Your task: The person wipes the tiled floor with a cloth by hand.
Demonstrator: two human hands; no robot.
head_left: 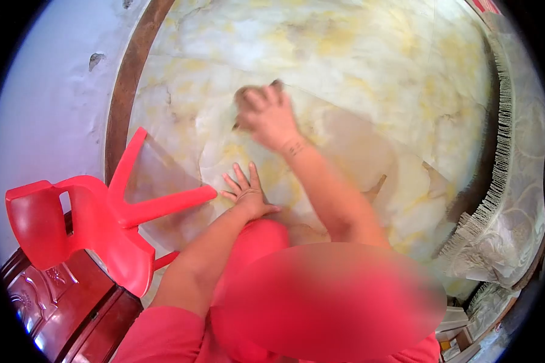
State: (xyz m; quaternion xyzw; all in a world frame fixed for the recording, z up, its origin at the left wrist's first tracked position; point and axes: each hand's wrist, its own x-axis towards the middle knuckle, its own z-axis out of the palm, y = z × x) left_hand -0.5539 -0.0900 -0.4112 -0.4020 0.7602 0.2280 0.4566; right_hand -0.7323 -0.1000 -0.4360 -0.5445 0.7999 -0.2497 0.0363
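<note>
We see the right hand (269,124) near the upper middle of the frame, fingers curled over a brown wad (244,98) against the floor (381,60). The grip comes from above, probably so that the palm can press down on the wad; blur keeps us from telling whether it is a cloth, a sponge or a brush. At the center, the left hand (246,196) grasps nothing: it lies palm down, fingers spread, just beyond the red-clad knee (263,233). We judge that it props the body, since the person leans well forward with that arm reaching down.

At the left of the frame, a red chair (91,199) lies tipped, its legs pointing toward the middle, one ending near the left hand. We take it to have been set aside by the wall (54,115), though we cannot tell what bears it. Dark carved furniture (60,308) shows below it at lower left. Along the right edge hangs a fringed cloth (518,206), draped perhaps as a cover over something we cannot make out.
</note>
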